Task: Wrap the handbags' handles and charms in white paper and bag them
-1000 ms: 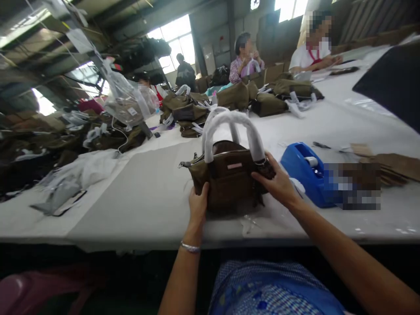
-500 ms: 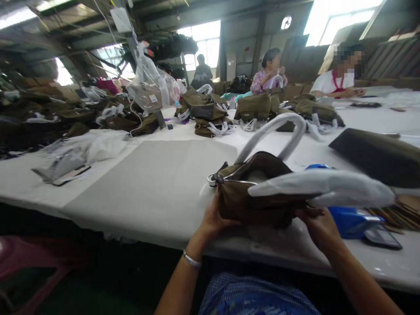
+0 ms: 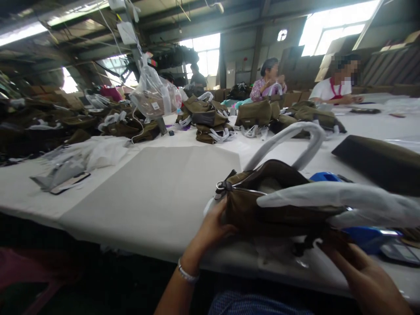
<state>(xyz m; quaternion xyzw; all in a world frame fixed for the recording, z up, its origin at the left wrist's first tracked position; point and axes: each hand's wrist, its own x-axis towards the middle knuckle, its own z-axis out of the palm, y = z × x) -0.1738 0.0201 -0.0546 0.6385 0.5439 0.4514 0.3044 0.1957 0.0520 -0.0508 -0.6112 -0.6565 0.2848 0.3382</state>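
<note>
An olive-brown handbag lies tilted at the table's front edge, its zipped top gaping open. White wrapping covers both handles; one wrapped handle sticks out to the right and the other arches up behind. My left hand grips the bag's left end below the zipper ring, thumb on the near side. At the bag's lower right end, my right hand has its fingers closed around the dark edge; its fingertips are partly hidden. Dark straps hang by that hand.
A grey sheet covers the table's middle. Left of it lie clear plastic bags. More olive bags are piled behind, and a dark olive piece lies right. Blue objects sit behind my right hand. Two co-workers are across the table.
The handbag has shifted a little right and down in view. My right hand has moved right and lower along its end. My left hand keeps its grip at the left end.
</note>
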